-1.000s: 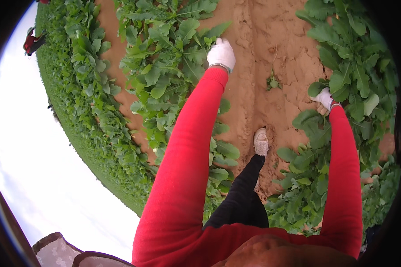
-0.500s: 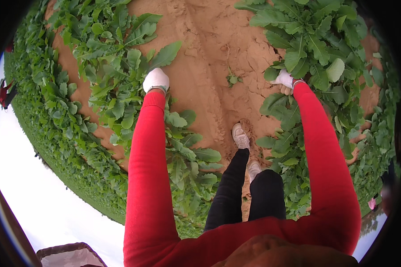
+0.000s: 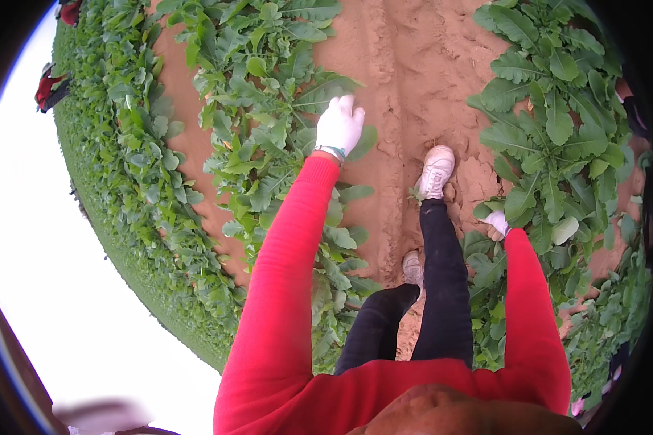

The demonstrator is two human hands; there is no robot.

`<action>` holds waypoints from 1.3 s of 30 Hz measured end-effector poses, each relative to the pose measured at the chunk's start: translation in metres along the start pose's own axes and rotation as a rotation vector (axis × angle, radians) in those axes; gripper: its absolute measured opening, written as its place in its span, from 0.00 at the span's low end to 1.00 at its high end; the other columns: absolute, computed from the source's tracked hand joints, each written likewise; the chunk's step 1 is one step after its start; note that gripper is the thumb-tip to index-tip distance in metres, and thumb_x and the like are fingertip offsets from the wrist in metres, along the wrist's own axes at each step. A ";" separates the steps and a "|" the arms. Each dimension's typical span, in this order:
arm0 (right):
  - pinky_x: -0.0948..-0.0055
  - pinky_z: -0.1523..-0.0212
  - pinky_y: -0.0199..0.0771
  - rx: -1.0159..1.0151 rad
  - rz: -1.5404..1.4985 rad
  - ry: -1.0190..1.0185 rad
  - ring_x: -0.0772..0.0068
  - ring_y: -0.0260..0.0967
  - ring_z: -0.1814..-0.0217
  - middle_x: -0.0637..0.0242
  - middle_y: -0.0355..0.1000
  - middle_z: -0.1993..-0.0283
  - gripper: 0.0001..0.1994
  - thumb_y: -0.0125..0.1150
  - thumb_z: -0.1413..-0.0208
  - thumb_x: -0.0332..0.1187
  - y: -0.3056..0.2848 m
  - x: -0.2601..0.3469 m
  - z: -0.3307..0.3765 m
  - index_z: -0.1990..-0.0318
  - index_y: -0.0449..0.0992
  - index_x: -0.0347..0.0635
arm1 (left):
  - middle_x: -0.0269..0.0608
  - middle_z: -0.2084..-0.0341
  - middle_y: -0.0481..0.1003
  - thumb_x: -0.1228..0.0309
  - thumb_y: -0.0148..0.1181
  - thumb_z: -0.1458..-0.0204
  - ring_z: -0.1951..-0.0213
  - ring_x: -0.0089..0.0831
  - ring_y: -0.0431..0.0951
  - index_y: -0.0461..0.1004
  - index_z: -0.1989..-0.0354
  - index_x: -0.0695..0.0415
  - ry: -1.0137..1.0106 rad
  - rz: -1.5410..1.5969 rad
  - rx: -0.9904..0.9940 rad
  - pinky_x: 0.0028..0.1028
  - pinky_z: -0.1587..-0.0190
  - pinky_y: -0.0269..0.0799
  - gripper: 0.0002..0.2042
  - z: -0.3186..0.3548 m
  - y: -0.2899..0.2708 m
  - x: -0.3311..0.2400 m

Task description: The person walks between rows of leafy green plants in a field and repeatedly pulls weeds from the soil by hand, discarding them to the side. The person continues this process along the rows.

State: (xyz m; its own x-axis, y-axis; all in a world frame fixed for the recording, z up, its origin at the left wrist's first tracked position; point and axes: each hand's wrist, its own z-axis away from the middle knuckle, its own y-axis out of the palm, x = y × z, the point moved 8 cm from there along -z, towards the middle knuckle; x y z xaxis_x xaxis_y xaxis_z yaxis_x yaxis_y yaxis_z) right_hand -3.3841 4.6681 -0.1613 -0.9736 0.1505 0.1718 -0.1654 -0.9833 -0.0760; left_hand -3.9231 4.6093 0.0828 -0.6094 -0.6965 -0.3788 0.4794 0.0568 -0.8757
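Observation:
My left hand [image 3: 339, 125], in a white glove, is over the edge of the left row of leafy green plants [image 3: 268, 119]. Its fingers are a little apart and nothing shows in them. Low in the right row, my right hand [image 3: 496, 223] reaches among the lobed leaves [image 3: 551, 138]. Its fingers look curled under, and foliage partly covers them. A small leaf [image 3: 481, 210] sticks out beside that hand; what it grips, if anything, is hidden.
Between the rows runs a strip of reddish soil [image 3: 384, 65] with a ridge along it. My forward shoe [image 3: 437, 170] stands on this strip, the other shoe [image 3: 412, 268] behind it. Farther left are more crop rows [image 3: 116, 145] and a person in red [image 3: 49, 88].
I have stepped forward, one shoe now by the small plant on the soil. My left hand has moved ahead along its row, fingers now visible. My right hand stays among the same leaves.

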 end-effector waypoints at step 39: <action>0.60 0.54 0.68 -0.781 0.216 -0.680 0.50 0.69 0.57 0.52 0.73 0.60 0.18 0.50 0.46 0.46 -0.241 0.457 0.126 0.59 0.74 0.40 | 0.67 0.56 0.71 0.61 0.52 0.56 0.50 0.56 0.70 0.68 0.52 0.68 -0.406 -0.097 0.486 0.41 0.45 0.64 0.25 -0.149 0.031 0.101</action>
State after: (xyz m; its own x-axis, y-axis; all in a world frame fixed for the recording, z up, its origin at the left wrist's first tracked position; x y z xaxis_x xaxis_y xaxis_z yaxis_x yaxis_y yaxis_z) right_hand -3.7692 4.9607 0.0595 -0.7415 -0.3464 0.5746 -0.2895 -0.6074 -0.7398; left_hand -4.0641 4.6473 -0.0277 -0.4219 -0.9033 -0.0775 0.7241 -0.2843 -0.6283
